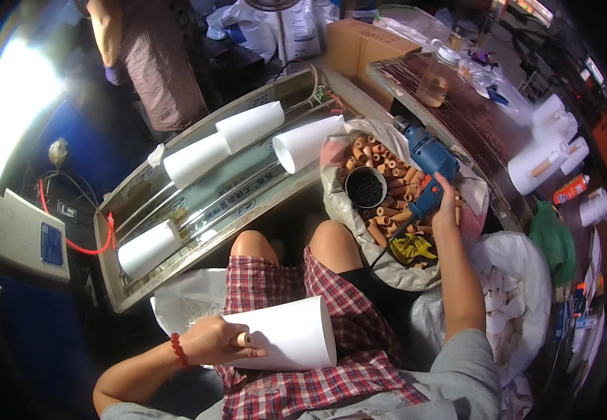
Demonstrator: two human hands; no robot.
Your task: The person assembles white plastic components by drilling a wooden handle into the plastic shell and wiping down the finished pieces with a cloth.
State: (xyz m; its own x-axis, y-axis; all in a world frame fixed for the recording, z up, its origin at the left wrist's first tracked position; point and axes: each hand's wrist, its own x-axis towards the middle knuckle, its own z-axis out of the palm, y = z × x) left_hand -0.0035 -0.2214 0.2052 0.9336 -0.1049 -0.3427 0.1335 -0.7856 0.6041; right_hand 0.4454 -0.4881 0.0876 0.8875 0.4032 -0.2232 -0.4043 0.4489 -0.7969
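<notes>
My left hand (221,341) is closed around a small tan tube (245,339), whose end pokes out between the fingers. That hand rests against a white cylinder (293,330) lying across my lap on a red plaid cloth (349,381). In my right hand (446,210) is a blue power drill (429,155), gripped by its handle and held over an open sack (337,203). Many short orange-brown tubes (400,187) fill the sack. A round tub (366,187) with dark contents sits among them, beside a crumpled yellow cloth (413,248).
Ahead stands a long tray (150,285) with metal rods and several white cylinders (198,158). Right of me are a sack of white pieces (538,308) and a dark table (503,168) with a jar (438,77). A person (156,63) stands beyond the tray.
</notes>
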